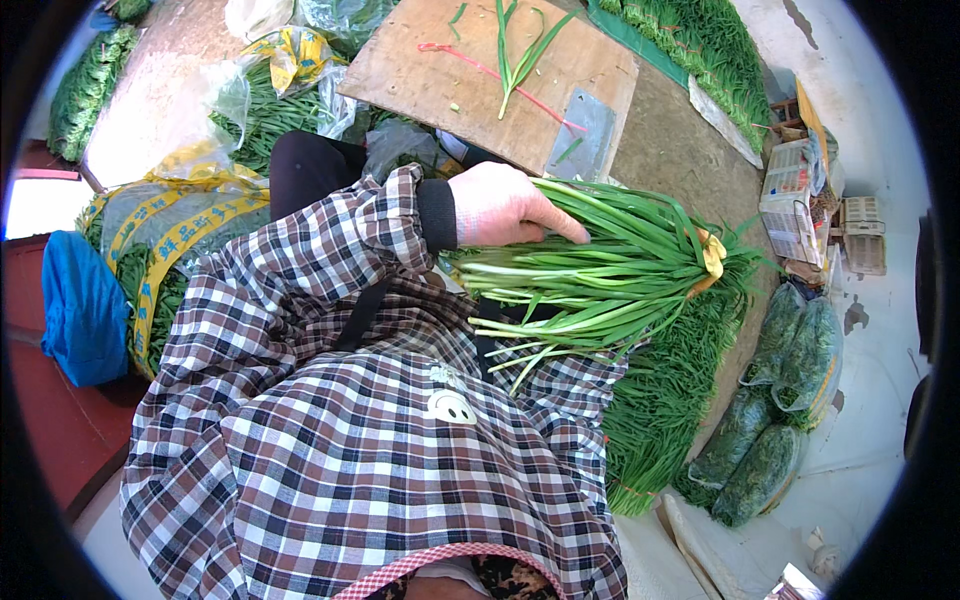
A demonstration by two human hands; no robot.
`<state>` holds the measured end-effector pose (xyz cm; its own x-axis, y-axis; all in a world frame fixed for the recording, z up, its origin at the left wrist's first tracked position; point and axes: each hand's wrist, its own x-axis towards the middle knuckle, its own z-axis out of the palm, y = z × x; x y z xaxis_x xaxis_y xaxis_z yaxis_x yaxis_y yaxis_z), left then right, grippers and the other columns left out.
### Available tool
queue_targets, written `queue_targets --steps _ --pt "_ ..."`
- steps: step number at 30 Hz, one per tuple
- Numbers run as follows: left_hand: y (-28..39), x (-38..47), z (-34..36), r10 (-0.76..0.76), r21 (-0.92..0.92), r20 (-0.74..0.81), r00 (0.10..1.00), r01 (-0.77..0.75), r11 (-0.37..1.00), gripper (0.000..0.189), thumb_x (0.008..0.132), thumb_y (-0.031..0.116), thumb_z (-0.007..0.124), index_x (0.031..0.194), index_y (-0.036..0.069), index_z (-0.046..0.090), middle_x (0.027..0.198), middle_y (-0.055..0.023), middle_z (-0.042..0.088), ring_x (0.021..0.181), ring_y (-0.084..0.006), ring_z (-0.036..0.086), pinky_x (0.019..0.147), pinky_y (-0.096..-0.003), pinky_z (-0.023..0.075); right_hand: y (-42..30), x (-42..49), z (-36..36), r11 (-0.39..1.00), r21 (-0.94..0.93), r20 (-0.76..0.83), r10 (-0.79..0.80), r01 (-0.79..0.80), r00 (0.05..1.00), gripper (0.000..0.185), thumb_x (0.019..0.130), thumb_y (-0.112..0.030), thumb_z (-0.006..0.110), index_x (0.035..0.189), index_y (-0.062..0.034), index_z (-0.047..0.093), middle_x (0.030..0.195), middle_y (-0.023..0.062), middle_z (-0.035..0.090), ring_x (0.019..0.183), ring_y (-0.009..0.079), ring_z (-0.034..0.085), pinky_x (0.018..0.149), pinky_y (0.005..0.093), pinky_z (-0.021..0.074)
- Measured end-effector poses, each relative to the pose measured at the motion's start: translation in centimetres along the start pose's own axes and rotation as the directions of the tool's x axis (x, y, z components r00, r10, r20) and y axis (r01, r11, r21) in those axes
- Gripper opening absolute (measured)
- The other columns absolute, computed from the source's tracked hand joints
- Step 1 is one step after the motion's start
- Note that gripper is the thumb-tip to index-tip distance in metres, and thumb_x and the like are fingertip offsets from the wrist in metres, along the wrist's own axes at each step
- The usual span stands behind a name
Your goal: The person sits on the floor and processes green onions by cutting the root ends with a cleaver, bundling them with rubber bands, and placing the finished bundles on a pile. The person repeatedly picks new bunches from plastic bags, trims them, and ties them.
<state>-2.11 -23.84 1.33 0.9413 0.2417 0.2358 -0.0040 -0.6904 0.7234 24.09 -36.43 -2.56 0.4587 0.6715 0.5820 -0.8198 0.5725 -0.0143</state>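
Note:
A large loose bunch of garlic chives [600,262] lies sideways before my chest, with pale stem ends to the left and green leaves to the right. My right hand [709,259] grips it near the leafy end. Only its fingers show, with yellow on them; chives cover the rest of that hand and arm. My left hand [502,208], in a pale pinkish covering, rests over the bunch's upper left edge. Its index finger points right along the leaves while the other fingers curl underneath. Whether those fingers pinch any stems is hidden.
Ahead is a wooden board [420,67] with a metal plate [583,139], a pink tie [487,71] and loose chives [510,79]. Stacked chives [660,397] lie at my right. Bagged greens [806,352] and plastic crates [787,202] stand farther right; yellow-taped bags [195,217] are left.

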Motion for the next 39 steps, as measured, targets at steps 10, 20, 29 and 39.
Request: queue_targets --steps 10,20,29,39 --pt "-2.6 0.2 2.1 0.254 0.341 0.039 0.966 -0.252 0.905 0.018 0.084 0.024 0.061 0.101 0.023 0.067 0.073 -0.0050 0.059 0.064 -0.0286 0.064 0.051 -0.0428 0.0492 0.6 -0.2 -0.5 1.000 0.019 0.013 0.002 -0.002 1.000 0.013 0.093 -0.013 0.060 0.105 -0.0098 0.057 0.095 -0.0045 0.060 0.114 0.0126 0.055 0.114 0.0348 0.0347" --pt "-3.4 -6.6 -3.7 0.077 -0.434 -0.044 0.996 -0.088 0.896 0.010 0.081 0.007 0.074 0.086 0.001 0.069 0.083 -0.0097 0.070 0.074 -0.0223 0.067 0.067 -0.0337 0.0550 -1.5 0.0 0.9 0.999 -0.032 0.032 -0.009 0.010 0.999 0.012 0.093 -0.013 0.060 0.105 -0.0096 0.056 0.093 -0.0043 0.059 0.113 0.0129 0.055 0.115 0.0355 0.0339" --pt "-4.4 -8.3 0.6 -0.451 -0.313 -0.031 0.892 0.420 0.852 0.085 0.083 0.030 0.072 0.152 0.016 0.026 0.123 -0.0176 0.062 0.092 -0.0323 0.067 0.078 -0.0404 0.0538 -2.7 0.5 1.4 0.999 -0.033 0.066 -0.015 0.017 0.998 0.012 0.094 -0.012 0.059 0.105 -0.0094 0.056 0.092 -0.0041 0.059 0.112 0.0132 0.055 0.115 0.0360 0.0333" --pt "-2.8 -6.7 -1.6 -0.550 -0.024 -0.218 0.806 0.559 0.829 0.025 0.089 0.034 0.066 0.097 0.012 0.075 0.085 -0.0132 0.070 0.081 -0.0289 0.068 0.072 -0.0388 0.0535 -4.8 1.3 1.0 1.000 0.001 0.103 -0.030 0.030 0.994 0.012 0.094 -0.012 0.059 0.105 -0.0092 0.055 0.091 -0.0039 0.058 0.111 0.0135 0.056 0.116 0.0367 0.0325"
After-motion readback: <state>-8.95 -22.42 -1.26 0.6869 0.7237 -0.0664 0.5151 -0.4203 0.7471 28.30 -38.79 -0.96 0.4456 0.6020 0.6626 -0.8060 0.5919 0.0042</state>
